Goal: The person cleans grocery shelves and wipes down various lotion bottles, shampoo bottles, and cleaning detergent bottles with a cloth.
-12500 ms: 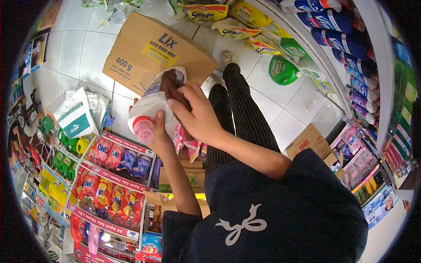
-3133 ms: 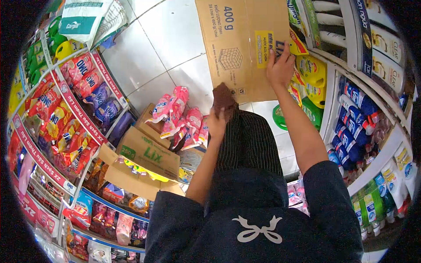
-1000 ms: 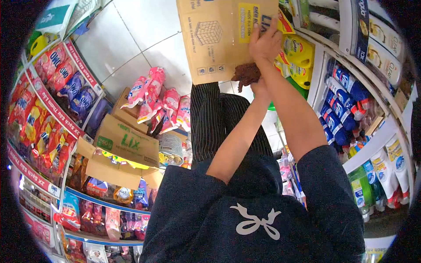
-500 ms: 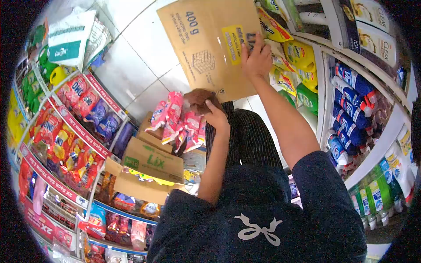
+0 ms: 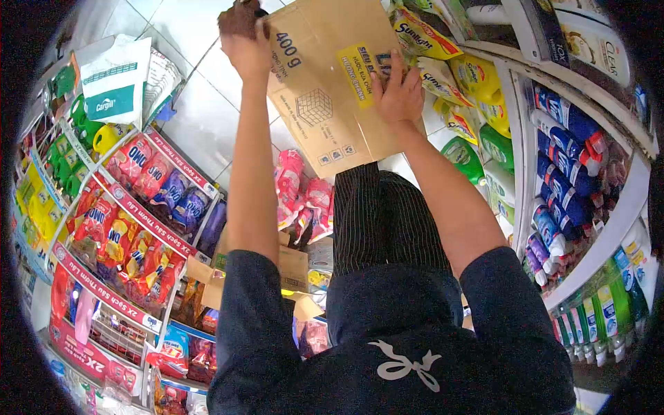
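A brown cardboard Lix box [image 5: 325,83], marked 400 g, stands on the tiled floor in front of me. My right hand [image 5: 398,93] lies flat on its top face, fingers spread over the yellow label. My left hand [image 5: 243,38] is stretched out to the box's far left corner and is shut on a brown cloth [image 5: 238,14]. Both my arms reach forward over my striped trousers [image 5: 384,221].
Shelves of Omo detergent bags [image 5: 138,200] run along my left. Pink pouches [image 5: 304,197] lie on a carton by my left leg. Sunlight bottles and pouches [image 5: 449,76] crowd the floor to the right, beside shelves of blue bottles [image 5: 567,173]. A white Cargill sack [image 5: 114,83] sits far left.
My left hand has swung with the brown cloth from near my lap out to the box's far left corner. My right hand has stayed pressed on the box.
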Motion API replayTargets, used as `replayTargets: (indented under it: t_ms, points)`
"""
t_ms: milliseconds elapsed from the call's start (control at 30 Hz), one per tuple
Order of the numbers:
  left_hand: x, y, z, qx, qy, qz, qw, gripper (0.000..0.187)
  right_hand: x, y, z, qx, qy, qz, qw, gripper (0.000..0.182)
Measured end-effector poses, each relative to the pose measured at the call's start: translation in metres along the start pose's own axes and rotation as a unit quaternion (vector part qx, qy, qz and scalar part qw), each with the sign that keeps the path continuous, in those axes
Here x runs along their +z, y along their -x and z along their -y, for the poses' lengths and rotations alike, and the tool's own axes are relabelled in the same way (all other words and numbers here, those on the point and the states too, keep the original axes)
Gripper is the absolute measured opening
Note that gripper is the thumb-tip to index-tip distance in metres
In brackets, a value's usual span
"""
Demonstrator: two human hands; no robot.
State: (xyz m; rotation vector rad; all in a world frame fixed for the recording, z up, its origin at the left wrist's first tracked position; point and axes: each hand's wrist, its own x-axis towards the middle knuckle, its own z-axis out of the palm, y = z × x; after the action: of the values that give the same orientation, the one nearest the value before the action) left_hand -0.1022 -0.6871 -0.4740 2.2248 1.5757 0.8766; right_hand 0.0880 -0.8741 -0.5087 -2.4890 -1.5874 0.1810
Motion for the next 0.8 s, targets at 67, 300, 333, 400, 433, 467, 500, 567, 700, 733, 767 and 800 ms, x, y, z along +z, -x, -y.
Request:
replayTargets:
  t_ms: [67,300,333,400,433,467,500,567,700,733,767,800]
  points:
    - [0.014,-0.016,-0.006,-0.096,-0.075,0.217,0.968,0.035,0.002,0.003,0.0,0.003,-0.003,0.003,1.0,0.064]
    - [0.095,-0.031,-0.098,0.023,-0.049,0.152,0.987,0.045,0.007,0.002,-0.002,0.002,-0.008,0.006,1.0,0.065]
    - [0.108,-0.027,-0.094,0.107,-0.069,0.126,0.984,0.048,0.007,0.001,-0.002,-0.001,-0.005,-0.002,1.0,0.065]
    - [0.11,-0.023,-0.097,0.138,-0.084,0.185,0.969,0.051,0.005,0.001,0.0,0.01,-0.004,0.02,1.0,0.065]
    - [0.109,-0.019,-0.098,0.154,-0.091,0.215,0.96,0.053,0.003,0.001,0.001,0.016,-0.004,0.032,0.999,0.065]
    - [0.105,-0.012,-0.097,0.182,-0.038,0.182,0.966,0.046,0.001,0.001,0.002,0.02,-0.011,0.044,0.999,0.065]
    - [0.1,0.001,-0.094,0.21,0.014,0.146,0.967,0.039,-0.002,-0.001,0.002,0.024,-0.018,0.055,0.998,0.065]
    - [0.086,0.039,-0.09,0.218,0.056,0.143,0.964,0.032,0.0,0.001,0.0,0.014,-0.013,0.055,0.998,0.065]
    - [0.022,0.138,-0.083,0.092,0.074,0.238,0.964,0.035,0.011,0.004,-0.005,-0.009,0.011,0.023,1.0,0.065]
    - [0.007,0.166,-0.084,0.06,0.051,0.26,0.962,0.035,0.009,0.003,-0.003,-0.007,0.013,0.019,1.0,0.065]
    - [-0.008,0.19,-0.09,0.016,0.057,0.263,0.963,0.035,0.006,0.003,-0.002,-0.016,0.012,0.003,1.0,0.064]
    - [-0.022,0.212,-0.096,-0.029,0.063,0.265,0.962,0.035,0.003,0.002,0.0,-0.025,0.011,-0.013,1.0,0.063]
